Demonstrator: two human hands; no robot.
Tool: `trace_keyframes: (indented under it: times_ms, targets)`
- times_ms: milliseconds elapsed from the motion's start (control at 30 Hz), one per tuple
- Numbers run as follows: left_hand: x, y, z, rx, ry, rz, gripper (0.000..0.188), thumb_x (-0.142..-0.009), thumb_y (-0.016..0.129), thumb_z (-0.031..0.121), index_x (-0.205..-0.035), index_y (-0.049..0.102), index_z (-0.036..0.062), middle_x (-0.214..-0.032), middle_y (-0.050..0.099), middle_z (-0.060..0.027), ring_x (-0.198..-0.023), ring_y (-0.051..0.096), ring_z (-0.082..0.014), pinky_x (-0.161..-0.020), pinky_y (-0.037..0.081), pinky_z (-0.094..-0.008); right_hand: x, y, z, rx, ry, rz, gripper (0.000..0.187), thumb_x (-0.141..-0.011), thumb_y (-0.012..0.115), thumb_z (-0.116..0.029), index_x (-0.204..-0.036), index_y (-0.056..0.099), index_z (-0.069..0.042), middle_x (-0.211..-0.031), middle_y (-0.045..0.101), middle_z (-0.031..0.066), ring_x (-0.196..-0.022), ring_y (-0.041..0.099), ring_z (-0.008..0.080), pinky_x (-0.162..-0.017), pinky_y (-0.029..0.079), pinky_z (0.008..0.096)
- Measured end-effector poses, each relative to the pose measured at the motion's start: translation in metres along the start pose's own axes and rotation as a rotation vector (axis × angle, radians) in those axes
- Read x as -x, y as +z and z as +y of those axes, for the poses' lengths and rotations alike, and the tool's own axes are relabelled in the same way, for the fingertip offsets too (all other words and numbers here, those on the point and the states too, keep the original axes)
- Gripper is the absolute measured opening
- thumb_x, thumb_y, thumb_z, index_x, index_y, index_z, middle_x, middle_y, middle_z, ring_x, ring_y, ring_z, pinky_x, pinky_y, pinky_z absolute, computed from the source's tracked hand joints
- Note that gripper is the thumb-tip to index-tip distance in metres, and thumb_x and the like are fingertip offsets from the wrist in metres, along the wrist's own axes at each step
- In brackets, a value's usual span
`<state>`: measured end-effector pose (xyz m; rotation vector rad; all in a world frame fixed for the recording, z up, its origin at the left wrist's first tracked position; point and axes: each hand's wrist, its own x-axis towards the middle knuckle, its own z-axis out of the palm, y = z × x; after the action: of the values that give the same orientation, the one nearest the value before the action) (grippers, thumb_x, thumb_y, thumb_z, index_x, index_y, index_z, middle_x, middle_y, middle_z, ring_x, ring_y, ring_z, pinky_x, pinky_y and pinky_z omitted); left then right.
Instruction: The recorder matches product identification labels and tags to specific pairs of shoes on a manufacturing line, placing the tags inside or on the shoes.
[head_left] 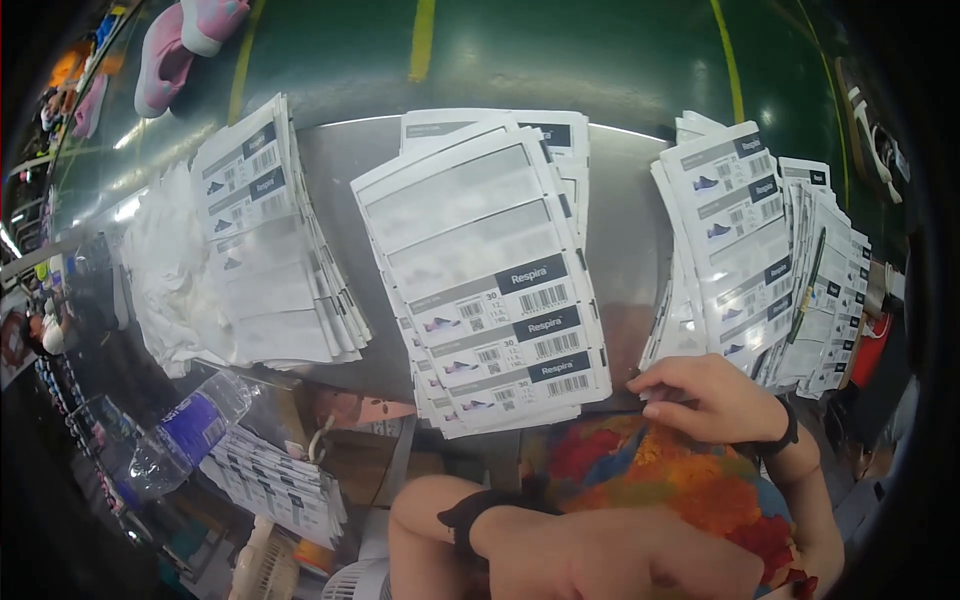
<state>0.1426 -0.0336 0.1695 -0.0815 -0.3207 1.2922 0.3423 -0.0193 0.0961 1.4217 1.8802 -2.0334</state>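
My right hand (712, 398) is at the table's near edge, right of the middle stack of label sheets (480, 270). Its thumb and bent forefinger are a little apart, with nothing visible between them. Close to the camera at the bottom is my left hand (620, 555), a black band on its wrist; its fingers are blurred and partly out of sight. The white sheets carry printed rows of barcodes, dark blocks and small shoe pictures. They lie in an uneven, fanned pile. Another label stack (725, 240) lies beyond my right hand.
Left on the metal table (345, 170) lies a label stack (275, 240) beside crumpled white material (170, 270). A plastic bottle (195, 430) tilts above more label sheets (280, 485) below. At right, a pen (812, 270) rests on further sheets (835, 300). Pink shoes (165, 65) stand on the green floor.
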Motion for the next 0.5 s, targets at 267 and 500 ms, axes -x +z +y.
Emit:
trace_keyframes:
  times_ms: [267,500]
  targets:
    - [-0.004,-0.009,0.011,0.073,-0.147,0.024,0.022,-0.092,0.075,0.028,-0.086,0.077,0.0062,-0.093,0.061,-0.0087,-0.071,0.059,-0.0154,-0.058,0.046,-0.0266,-0.008,-0.005,-0.008,-0.02,0.036,0.0,0.023,-0.094,0.069,-0.014,-0.11,0.065,0.002,-0.084,0.069,0.0136,-0.07,0.07,0.0209,-0.064,0.055,0.0307]
    - [0.001,-0.006,0.014,0.036,-0.125,0.039,0.036,-0.096,0.066,0.038,-0.079,0.072,0.0065,-0.085,0.058,-0.0072,-0.068,0.058,-0.0192,-0.055,0.044,-0.029,-0.008,0.0,-0.002,-0.023,0.012,0.04,0.02,-0.093,0.068,-0.011,-0.107,0.066,0.003,-0.084,0.069,0.0138,-0.073,0.071,0.0227,-0.065,0.055,0.0306]
